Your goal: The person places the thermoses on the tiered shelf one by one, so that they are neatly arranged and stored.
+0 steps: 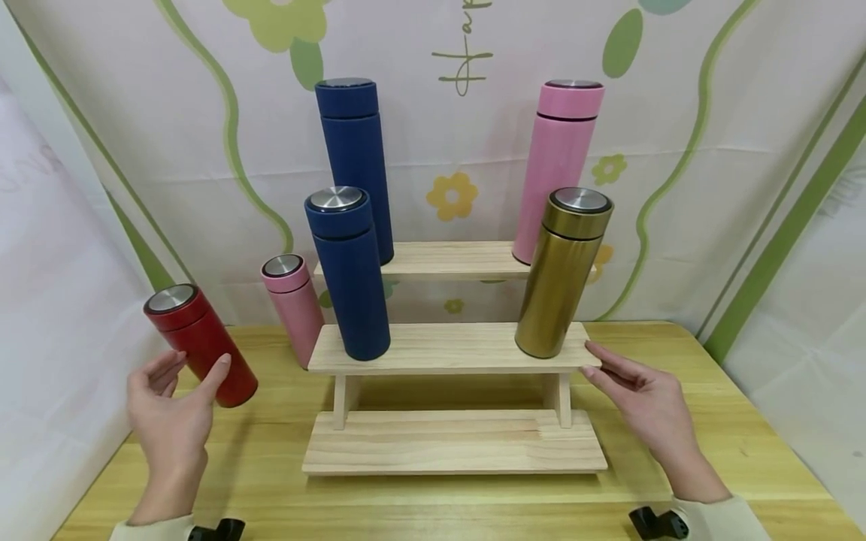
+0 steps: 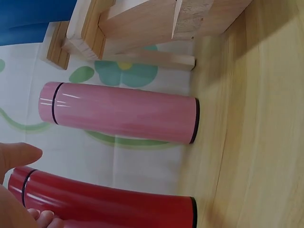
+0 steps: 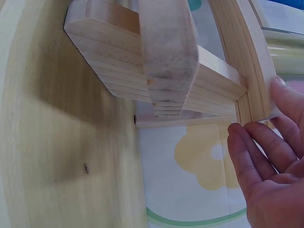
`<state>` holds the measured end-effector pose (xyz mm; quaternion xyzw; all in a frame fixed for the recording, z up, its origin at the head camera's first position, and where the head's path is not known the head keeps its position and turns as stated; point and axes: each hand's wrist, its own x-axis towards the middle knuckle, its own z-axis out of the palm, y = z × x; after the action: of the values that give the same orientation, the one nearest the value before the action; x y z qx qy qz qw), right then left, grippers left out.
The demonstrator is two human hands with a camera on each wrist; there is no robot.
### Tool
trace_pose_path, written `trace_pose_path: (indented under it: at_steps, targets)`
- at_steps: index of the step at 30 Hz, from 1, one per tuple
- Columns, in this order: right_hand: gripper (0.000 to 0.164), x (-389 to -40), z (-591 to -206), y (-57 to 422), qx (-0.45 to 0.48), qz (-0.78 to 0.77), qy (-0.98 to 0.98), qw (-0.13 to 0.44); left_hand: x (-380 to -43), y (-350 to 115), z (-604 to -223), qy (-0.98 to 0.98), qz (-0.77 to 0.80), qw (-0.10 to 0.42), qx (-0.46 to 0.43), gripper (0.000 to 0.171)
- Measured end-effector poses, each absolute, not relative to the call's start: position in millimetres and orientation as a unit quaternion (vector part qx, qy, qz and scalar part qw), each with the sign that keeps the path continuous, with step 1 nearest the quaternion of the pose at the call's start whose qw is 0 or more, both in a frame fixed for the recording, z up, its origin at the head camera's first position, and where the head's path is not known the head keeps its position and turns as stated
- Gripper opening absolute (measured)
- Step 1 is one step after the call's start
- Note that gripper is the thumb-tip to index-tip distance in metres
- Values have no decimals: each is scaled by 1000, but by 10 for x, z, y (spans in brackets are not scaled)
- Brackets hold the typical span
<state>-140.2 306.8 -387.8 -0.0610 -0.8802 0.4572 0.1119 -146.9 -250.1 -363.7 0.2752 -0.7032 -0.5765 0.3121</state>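
A red thermos bottle with a steel-topped lid stands on the table at the left. My left hand is at its near side, thumb spread from the loosely bent fingers, fingertips close against the red surface. Beside it stands a pink thermos bottle, left of the wooden tiered stand. My right hand pinches the right end of the stand's middle shelf between thumb and fingers. On that shelf stand a blue bottle at the left and a gold bottle at the right.
On the top shelf stand another blue bottle at the left and another pink bottle at the right. The wooden table extends around the stand. A flower-printed cloth hangs behind and at the sides.
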Motion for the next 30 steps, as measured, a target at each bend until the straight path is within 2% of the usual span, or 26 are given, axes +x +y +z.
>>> trace_pose_path:
  at_steps: [30]
  targets:
    - [54,-1401,-3882,3051,-59,466,-875,114,-1695,-2752,-3739,-720,-556,254,330,80]
